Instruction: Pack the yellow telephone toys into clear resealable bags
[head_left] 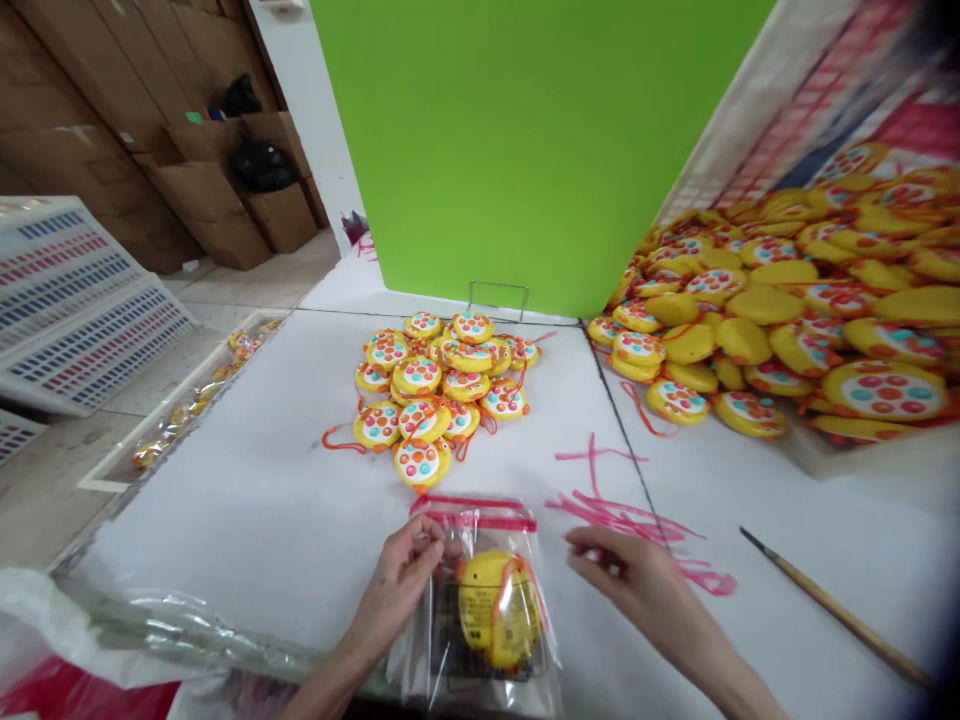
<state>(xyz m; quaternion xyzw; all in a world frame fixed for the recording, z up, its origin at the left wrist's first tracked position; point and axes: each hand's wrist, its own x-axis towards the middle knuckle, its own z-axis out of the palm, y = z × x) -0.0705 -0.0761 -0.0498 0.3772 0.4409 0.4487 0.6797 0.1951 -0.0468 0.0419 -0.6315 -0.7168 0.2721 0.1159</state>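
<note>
Near the table's front edge lies a clear plastic bag with a red strip across its top. Inside it is a yellow chick-shaped toy, its printed back facing up and an orange cord looped over it. My left hand pinches the upper left edge of the bag. To the right of the bag, my right hand hovers apart from it, thumb and forefinger slightly spread, with nothing visible between them. Beyond the bag sits a pile of similar toys, many showing white faces with coloured dots.
A large heap of the toys fills the right side. A wooden-handled tool lies at right. Behind the pile stand a wire holder and a green panel. At left are a tray of bagged toys, plastic crates and cartons.
</note>
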